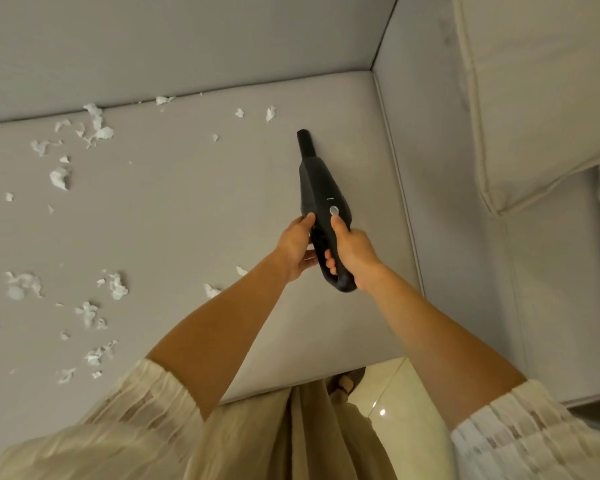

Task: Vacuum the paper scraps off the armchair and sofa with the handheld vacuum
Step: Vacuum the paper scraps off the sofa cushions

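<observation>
Ahead of my right hand (352, 258), gripping its handle, the handheld vacuum (321, 202) points away; my left hand (297, 247) holds its side. Paper scraps (94, 126) lie leftward across the seat cushion (194, 188), nearer that hand.

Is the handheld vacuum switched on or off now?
Cannot tell. The right hand grips the handheld vacuum, thumb just below its round button; no lit indicator shows, and the paper scraps lie unmoved.
</observation>
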{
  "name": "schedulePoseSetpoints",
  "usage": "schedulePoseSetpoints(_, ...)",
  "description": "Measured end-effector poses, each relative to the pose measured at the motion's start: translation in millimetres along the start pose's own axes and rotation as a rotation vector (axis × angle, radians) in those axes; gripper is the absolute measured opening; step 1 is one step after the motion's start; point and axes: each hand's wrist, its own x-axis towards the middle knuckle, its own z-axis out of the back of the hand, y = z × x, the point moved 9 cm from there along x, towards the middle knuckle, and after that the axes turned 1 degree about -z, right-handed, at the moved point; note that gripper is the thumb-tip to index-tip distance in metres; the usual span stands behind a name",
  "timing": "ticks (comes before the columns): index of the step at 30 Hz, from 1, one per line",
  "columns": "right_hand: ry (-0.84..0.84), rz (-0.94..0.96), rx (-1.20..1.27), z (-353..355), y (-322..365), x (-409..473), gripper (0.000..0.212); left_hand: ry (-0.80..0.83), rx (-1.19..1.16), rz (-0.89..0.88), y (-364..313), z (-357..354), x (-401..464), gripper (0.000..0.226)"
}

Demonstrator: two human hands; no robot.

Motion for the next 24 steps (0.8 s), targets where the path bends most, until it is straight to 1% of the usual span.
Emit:
schedulePoseSetpoints(3, 0.007, -0.005, -0.008, -6.4, -13.2, -8.3, 0.051, 0.003, -0.001, 0.001, 17.4, 6.8, -2.7, 0.037)
schedulePoseSetpoints(6, 0.006, 0.003, -0.014, -12.2, -9.9, -10.4, 0.049, 0.009, -0.012, 0.004, 16.6, 13.2, -2.2, 0.038)
schedulePoseSetpoints(11, 0.0, 0.026, -0.007, -22.0, 21.2, 5.6, 0.051, 0.001, -0.005, -0.021, -17.9, 19.6, 7.2, 0.034)
schedulePoseSetpoints(17, -0.005, 0.043, -0.032, -44.1, 62.5, 33.2, 0.056, -0.065, -0.011, -0.085, -64.1, 36.8, 18.0, 0.031)
schedulePoseSetpoints(21, -0.017, 0.06, -0.054, -54.5, 80.0, 43.8, 0.056, -0.112, -0.005, -0.115, -81.1, 45.0, 22.9, 0.031)
schedulePoseSetpoints(24, -0.014, 0.062, -0.045, -54.5, 79.9, 45.7, 0.055, -0.099, 0.005, -0.116, -82.0, 44.4, 22.8, 0.032)
